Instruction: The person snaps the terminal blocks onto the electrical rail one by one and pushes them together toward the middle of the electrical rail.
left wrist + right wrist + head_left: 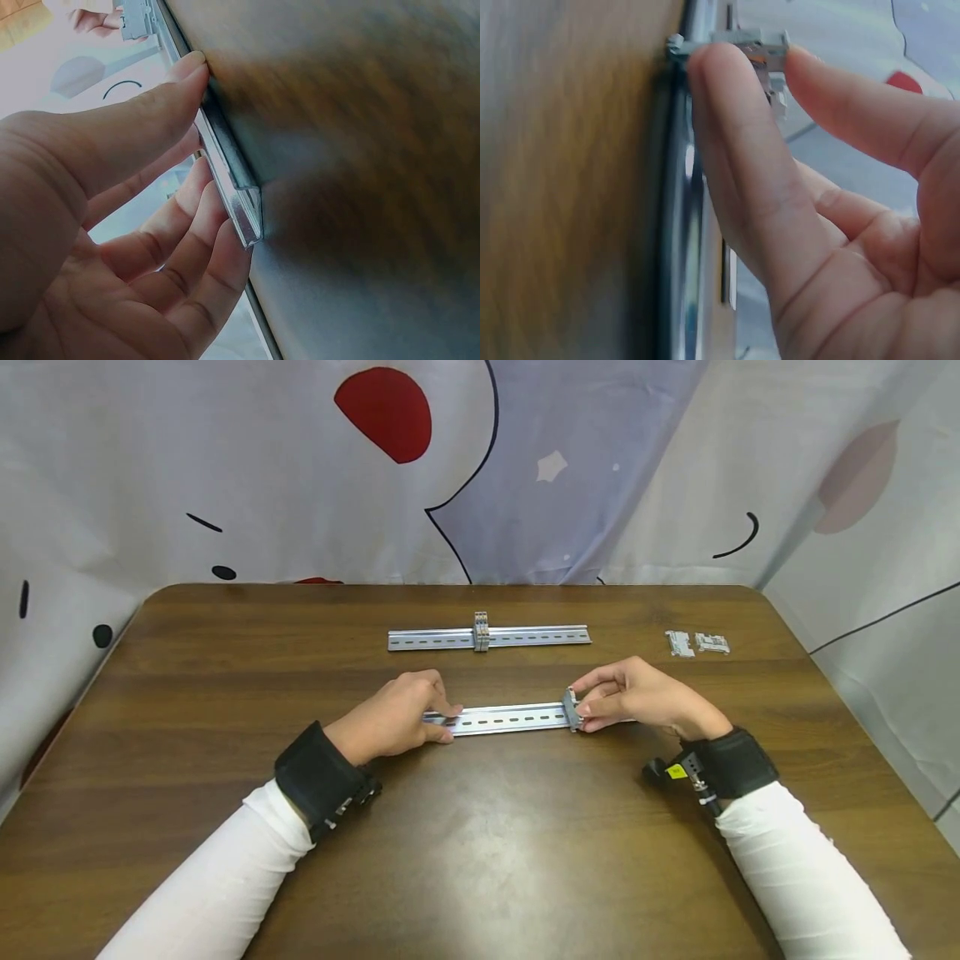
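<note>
A slotted metal DIN rail [510,719] lies crosswise on the table before me. Its left end is gripped by my left hand [397,714], thumb along the near edge and fingers at the far edge. In the left wrist view, the folded profile of the rail [225,169] shows at that end. A grey terminal block [572,709] stands across the rail toward its right end, pinched by my right hand [645,697]. Fingers partly cover the terminal block [742,37] in the right wrist view, so whether it is clipped on cannot be seen.
Farther back lies a second DIN rail [532,635] bearing a tight group of terminal blocks [481,632] near its middle. Two loose terminal blocks [680,644] lie flat at the back right. A printed curtain [262,468] hangs behind the wooden table [480,843].
</note>
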`<state>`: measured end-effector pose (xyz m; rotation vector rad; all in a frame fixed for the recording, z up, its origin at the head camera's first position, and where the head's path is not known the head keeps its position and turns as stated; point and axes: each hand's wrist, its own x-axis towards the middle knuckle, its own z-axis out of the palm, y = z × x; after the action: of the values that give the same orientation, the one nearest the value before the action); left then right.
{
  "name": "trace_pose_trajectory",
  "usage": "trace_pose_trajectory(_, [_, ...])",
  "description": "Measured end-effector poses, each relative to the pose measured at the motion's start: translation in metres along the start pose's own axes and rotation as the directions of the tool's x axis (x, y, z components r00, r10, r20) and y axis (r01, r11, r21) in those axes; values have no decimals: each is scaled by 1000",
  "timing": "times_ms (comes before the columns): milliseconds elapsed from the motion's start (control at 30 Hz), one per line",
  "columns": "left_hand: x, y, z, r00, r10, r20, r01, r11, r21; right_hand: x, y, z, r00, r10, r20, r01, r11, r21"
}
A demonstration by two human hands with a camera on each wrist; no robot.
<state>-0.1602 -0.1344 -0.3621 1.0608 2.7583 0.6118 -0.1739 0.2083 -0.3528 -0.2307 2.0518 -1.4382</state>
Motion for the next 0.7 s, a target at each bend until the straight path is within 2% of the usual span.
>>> trace_pose_trajectory(133, [0, 0, 0, 1000, -7, 5, 7, 1000, -3, 7, -4, 16, 1000, -15, -9, 15, 999, 35])
trace_pose_trajectory(400, [2, 0, 0, 1000, -18, 10, 18, 1000, 0, 21, -14, 41, 999, -43, -18, 43, 999, 33])
trace_pose_trajectory(700, [2, 0, 0, 1000, -16, 9, 16, 1000, 0, 32, -19, 59, 998, -58, -6, 59, 996, 64])
